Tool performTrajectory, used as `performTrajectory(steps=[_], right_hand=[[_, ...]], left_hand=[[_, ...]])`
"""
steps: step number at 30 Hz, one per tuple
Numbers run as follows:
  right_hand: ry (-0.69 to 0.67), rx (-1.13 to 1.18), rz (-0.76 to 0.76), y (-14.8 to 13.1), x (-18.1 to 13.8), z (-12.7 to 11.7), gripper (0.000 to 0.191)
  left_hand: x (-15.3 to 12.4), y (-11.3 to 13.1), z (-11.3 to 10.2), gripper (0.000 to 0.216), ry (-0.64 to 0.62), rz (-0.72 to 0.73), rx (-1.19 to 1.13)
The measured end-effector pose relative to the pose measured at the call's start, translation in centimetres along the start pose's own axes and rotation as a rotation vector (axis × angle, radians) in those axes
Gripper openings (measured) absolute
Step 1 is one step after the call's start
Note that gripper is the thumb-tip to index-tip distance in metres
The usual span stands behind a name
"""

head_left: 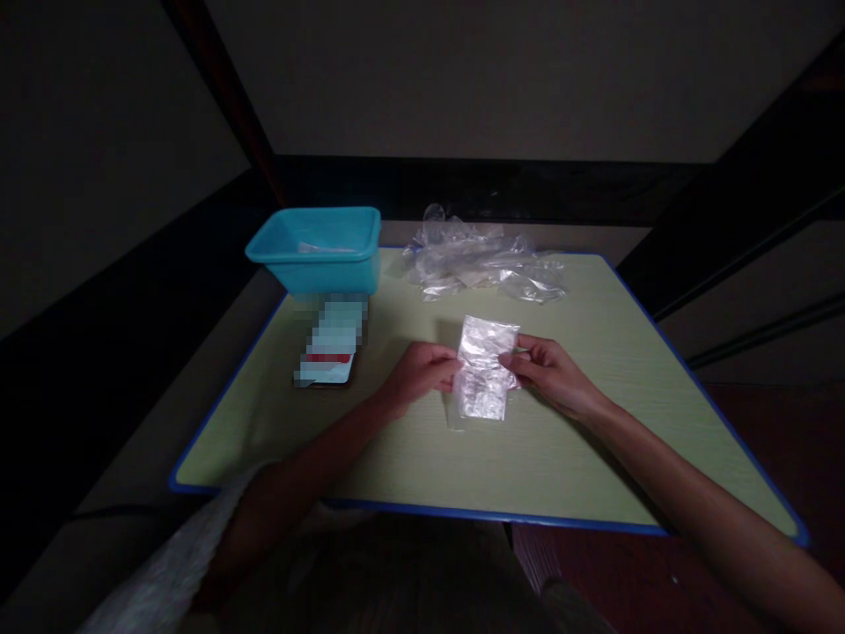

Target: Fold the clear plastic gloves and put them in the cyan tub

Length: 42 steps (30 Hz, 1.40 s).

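Note:
A clear plastic bag (488,368), flattened into a small shiny rectangle, is held up between my two hands just above the table. My left hand (426,368) pinches its left edge with thumb and fingers. On the opposite side my right hand (545,370) grips the right edge, thumb lying on the front face. A looser see-through flap hangs at the lower left of the bag. Beyond my hands lies a crumpled pile of clear plastic bags (475,260) near the table's far edge.
A turquoise plastic basket (330,255) stands at the table's far left corner, with something clear inside. In front of it lies a phone (330,343) with a lit, blurred screen. The pale green table (409,467) has a blue rim. Walls stand behind and to the left.

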State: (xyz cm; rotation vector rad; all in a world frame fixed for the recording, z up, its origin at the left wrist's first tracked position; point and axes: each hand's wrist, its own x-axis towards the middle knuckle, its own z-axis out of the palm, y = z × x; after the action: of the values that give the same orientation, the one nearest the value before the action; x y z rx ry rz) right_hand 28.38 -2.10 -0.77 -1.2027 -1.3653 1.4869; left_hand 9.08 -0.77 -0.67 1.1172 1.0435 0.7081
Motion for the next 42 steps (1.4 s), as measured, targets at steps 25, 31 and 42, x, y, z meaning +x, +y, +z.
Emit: performTrajectory(steps=[25, 31, 42], right_hand=[[0.053, 0.069, 0.021, -0.24, -0.08, 0.65, 0.021], [0.031, 0.083, -0.027, -0.27, -0.19, 0.6, 0.018], [0.054, -0.02, -0.146, 0.18, -0.16, 0.06, 0.012]], left_hand=[[0.04, -0.01, 0.28, 0.007, 0.094, 0.035, -0.028], [-0.12, -0.06, 0.24, 0.014, 0.107, 0.069, -0.029], [-0.27, 0.06, 0.58, 0.016, 0.134, 0.079, -0.092]])
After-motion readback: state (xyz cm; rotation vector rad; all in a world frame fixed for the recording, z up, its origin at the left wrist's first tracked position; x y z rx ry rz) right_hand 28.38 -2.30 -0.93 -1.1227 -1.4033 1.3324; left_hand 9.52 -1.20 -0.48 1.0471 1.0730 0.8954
